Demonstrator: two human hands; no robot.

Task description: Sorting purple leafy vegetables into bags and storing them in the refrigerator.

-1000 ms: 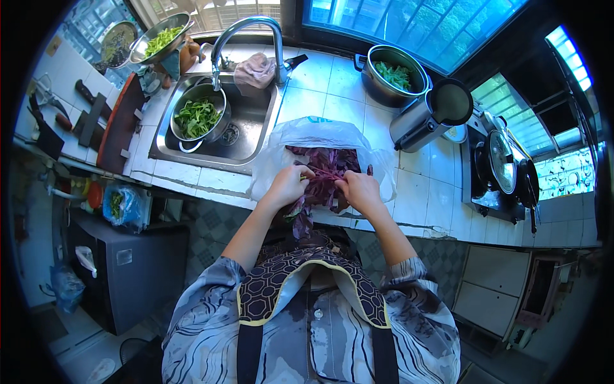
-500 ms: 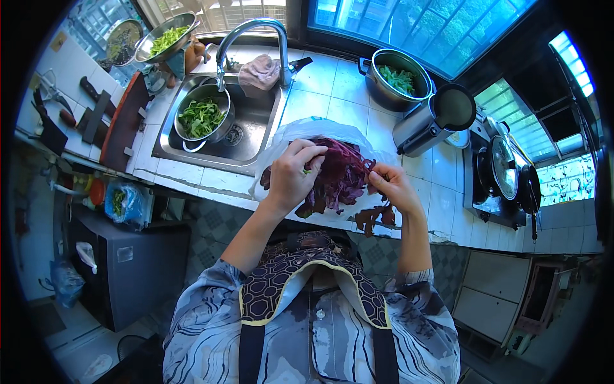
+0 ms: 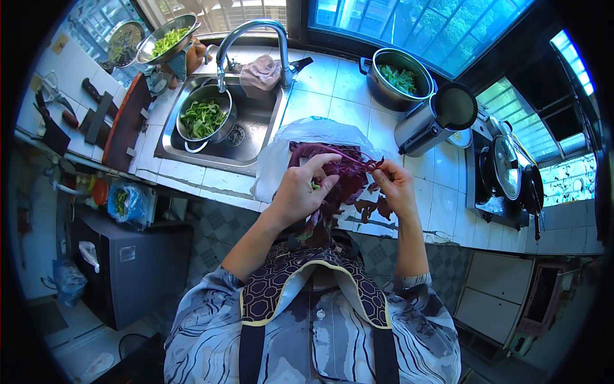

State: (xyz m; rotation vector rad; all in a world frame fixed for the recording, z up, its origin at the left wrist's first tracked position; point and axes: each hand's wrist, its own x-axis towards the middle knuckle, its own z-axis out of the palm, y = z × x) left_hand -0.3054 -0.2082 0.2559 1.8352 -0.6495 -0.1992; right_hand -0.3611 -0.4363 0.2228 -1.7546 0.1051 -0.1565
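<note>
Over the counter edge I hold purple leafy greens (image 3: 350,185) between my two hands. My left hand (image 3: 303,192) is closed round a bunch of them, with dark leaves hanging below it and a bit of green showing by the fingers. Thumb and fingertips of my right hand (image 3: 395,187) pinch the stem end of a purple sprig, whose dark leaves dangle under that hand. Behind both hands, a whitish plastic bag (image 3: 274,168) lies spread on the tiles with more purple stems at its mouth.
Left of the bag, a pot (image 3: 224,132) of green leaves stands in the sink (image 3: 246,153) under a curved faucet (image 3: 254,24). Another pot of greens (image 3: 377,96), a metal kettle-like vessel (image 3: 419,136) and a stove (image 3: 481,192) are at the right. Knives (image 3: 93,91) stand far left.
My left hand has come down and nearer to me, its thumb and forefinger now further apart. The leaves below it hang lower, while my right hand has shifted only slightly.
</note>
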